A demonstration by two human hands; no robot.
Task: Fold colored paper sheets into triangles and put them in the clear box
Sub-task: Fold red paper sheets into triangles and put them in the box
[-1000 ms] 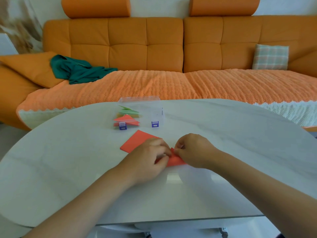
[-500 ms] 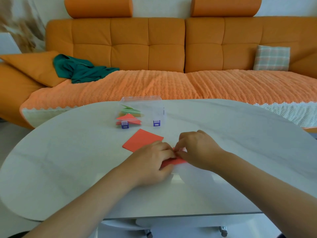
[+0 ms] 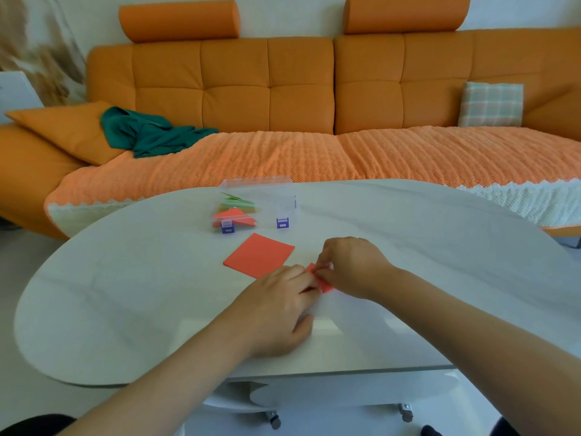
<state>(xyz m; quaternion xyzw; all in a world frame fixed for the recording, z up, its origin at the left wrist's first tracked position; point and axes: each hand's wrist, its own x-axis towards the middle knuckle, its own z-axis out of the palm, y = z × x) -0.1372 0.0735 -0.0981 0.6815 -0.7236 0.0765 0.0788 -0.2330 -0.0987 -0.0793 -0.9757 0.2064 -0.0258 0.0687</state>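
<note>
A small red folded paper lies on the white table, mostly hidden between my hands. My left hand rests on its near edge with the fingers pressing down. My right hand pinches its far corner with curled fingertips. A flat red sheet lies just beyond my left hand. Further back stands the clear box with blue clasps; inside it are red and green folded triangles.
An orange sofa runs behind the table, with a green cloth on its left and a checked cushion on its right. The table's front edge is close to my forearms.
The view has shifted slightly. My right hand has lifted and moved towards the far corner of the folded paper, and my left hand has slid nearer, uncovering more of the flat red sheet.
</note>
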